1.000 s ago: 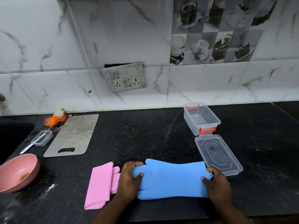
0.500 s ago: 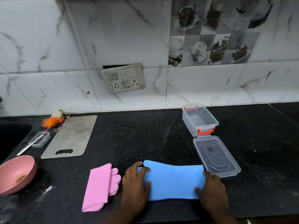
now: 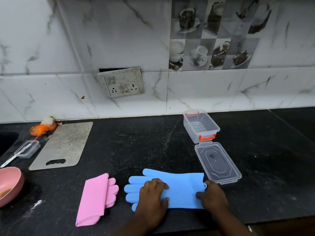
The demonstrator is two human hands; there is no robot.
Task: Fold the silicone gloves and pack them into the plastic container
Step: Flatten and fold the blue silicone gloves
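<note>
Blue glove [image 3: 184,189] lies flat and unfolded on the black tabletop [image 3: 136,147], fingers pointing left, cuff to the right. Left hand [image 3: 153,196] rests palm-down on the glove's palm area, grip open and flat, nothing clasped. Right hand [image 3: 211,195] sits at the cuff edge, fingertips pressing it down; can't tell if it pinches the cuff. Pink glove [image 3: 95,200] is folded, just left of the blue one, not touching. Clear plastic container [image 3: 201,126] stands open behind and to the right, orange latches. Its lid [image 3: 218,162] lies flat in front of it, near the blue cuff.
</note>
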